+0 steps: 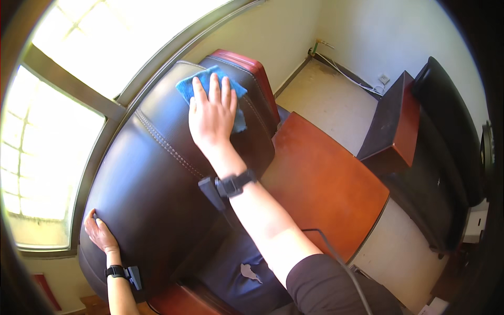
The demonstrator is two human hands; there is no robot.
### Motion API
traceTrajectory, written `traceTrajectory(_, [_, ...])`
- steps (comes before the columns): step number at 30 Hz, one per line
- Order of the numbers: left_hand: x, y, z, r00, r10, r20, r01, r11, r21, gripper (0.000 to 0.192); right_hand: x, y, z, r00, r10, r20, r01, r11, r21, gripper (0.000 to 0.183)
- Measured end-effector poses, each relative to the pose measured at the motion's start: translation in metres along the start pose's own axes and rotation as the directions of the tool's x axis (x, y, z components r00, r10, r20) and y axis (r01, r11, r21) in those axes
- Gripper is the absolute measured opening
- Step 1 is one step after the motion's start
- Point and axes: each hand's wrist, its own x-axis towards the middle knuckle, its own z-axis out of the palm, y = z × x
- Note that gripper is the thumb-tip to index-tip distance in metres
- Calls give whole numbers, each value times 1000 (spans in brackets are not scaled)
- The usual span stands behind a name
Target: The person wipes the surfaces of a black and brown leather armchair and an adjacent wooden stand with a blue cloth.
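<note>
My right hand (213, 112) lies flat, fingers spread, on a blue cloth (185, 87), pressing it against the backrest of a dark leather sofa (157, 157) near its far end. The cloth spreads out past the fingers and hangs down beside the wrist. At the near end of the same backrest, my left hand (101, 235) rests over the top edge with nothing visible in it; part of its fingers is hidden. Both wrists carry black straps with small devices. Below the backrest, the seat (232, 283) has a torn pale patch.
A window with a metal frame (114, 130) runs behind the backrest. Right of the sofa stands a red-brown wooden table (327, 177). Beyond it is a black armchair or sofa (445, 157) with a wooden armrest (407, 122). A cable crosses my right arm; white cables lie along the wall.
</note>
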Motion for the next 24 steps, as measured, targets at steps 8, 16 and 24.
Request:
traceTrajectory(8, [4,-4,-4,999,-38,21,38,999,24,36,-110,85,22,915,385,-124,-333,891,308,54])
traceTrajectory(16, [3,2,3,998,-58,20,59,998,-23,36,-180,174,41,201,804,559,-550,-380,744,52])
traceTrajectory(24, [-2,1,-2,999,-45,-27,45,999,4,36,-110,88,22,666,742,74,-603,478,639,51])
